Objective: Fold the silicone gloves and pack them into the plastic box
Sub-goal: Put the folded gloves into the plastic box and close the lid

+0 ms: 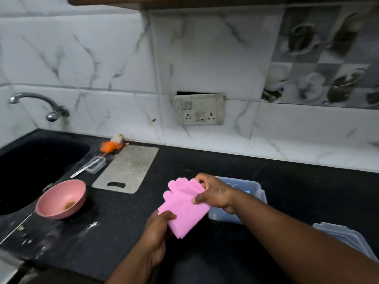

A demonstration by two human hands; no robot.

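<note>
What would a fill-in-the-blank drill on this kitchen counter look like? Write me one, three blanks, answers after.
1. Both hands hold gloves whose colour is ____.
2. The right hand grips the finger end; the left hand grips the ____ end.
3. The pink bowl stands between the plastic box and the ____.

Missing words: pink; cuff; sink

gloves (pixel 183 203): plain pink
bowl (pixel 61 198): pink, brown smear inside
counter (pixel 287 181): black
box (pixel 258 189), right of gloves: translucent bluish
wall tiles (pixel 102 58): white, grey veins
board (pixel 128 169): grey
</note>
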